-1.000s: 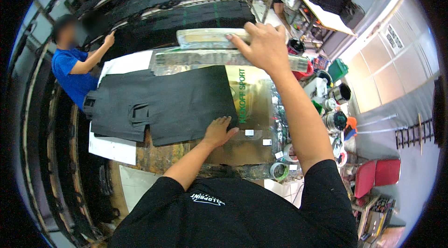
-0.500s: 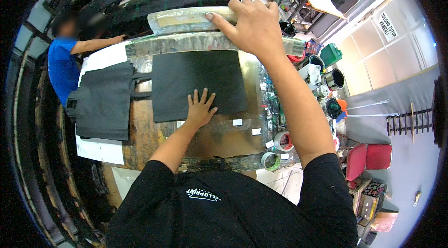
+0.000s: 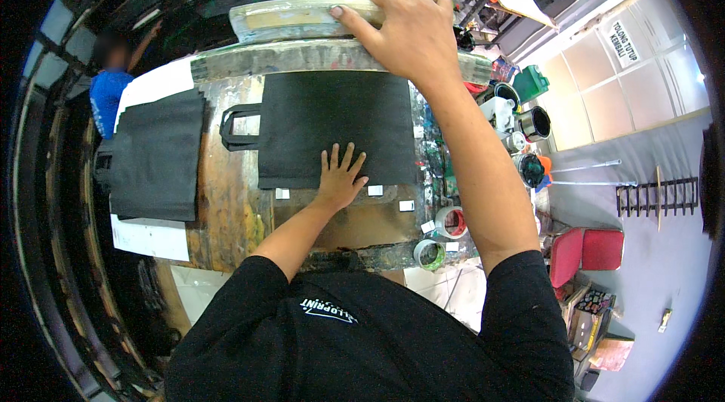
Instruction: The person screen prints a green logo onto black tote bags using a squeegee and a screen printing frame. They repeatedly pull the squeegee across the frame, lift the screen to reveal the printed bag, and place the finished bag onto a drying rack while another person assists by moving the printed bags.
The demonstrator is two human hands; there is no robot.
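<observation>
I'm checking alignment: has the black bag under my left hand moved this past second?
Yes: the black bag shifted right, judged against the white tabs.

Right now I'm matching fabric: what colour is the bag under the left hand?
The bag is black, seen best in the head view.

Desk [image 3: 230, 209], wooden, worn and paint-stained, with a smooth brown panel [image 3: 370, 228] set along its near middle. Lying on it: one flat black bag [image 3: 332, 115], its handle loop to the left and its body partly over the panel; at left, a stack of black bags [image 3: 155, 160] upon white sheets [image 3: 155, 239]. Also several small white tabs [image 3: 375, 190] and, near the right-hand front corner, two tape rolls [image 3: 429, 266], one reddish inside, one greenish.
</observation>
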